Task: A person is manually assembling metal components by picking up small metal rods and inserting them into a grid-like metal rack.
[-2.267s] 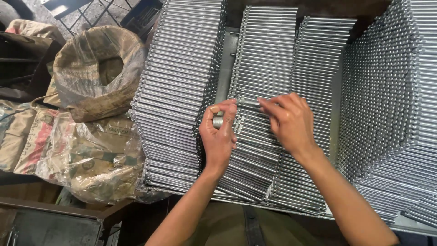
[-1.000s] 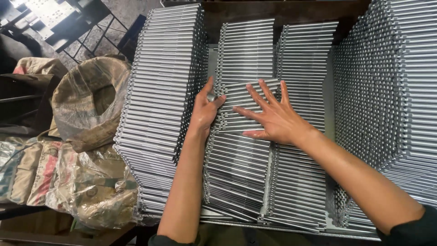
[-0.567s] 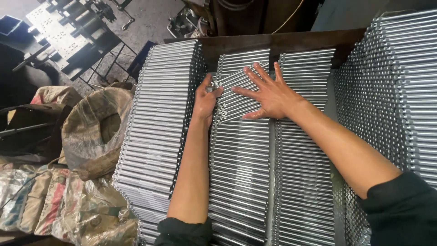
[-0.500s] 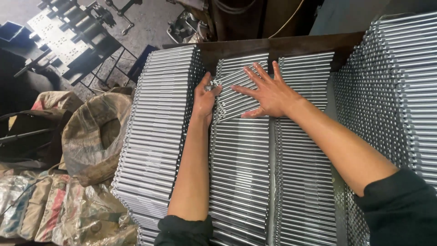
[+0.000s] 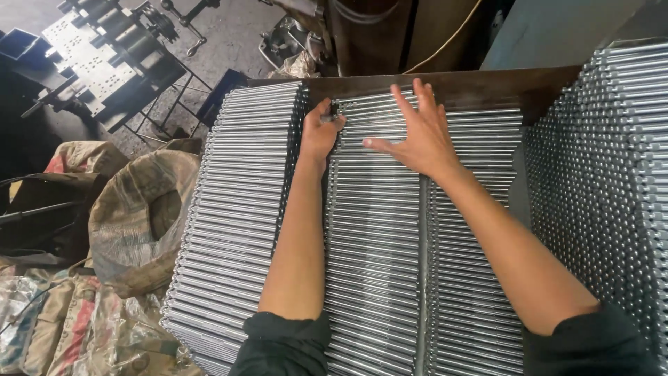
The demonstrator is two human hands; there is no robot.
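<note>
Already most steel rods are laid in neat stacks side by side, long axis left to right; only the far rows seem unsettled. At their left ends the left hand is curled, pinching something small. The right hand is pressed flat, fingers spread.

Smooth, glossy grey metal rods lie stacked on a matt brown board beside crinkled woven sacks.
</note>
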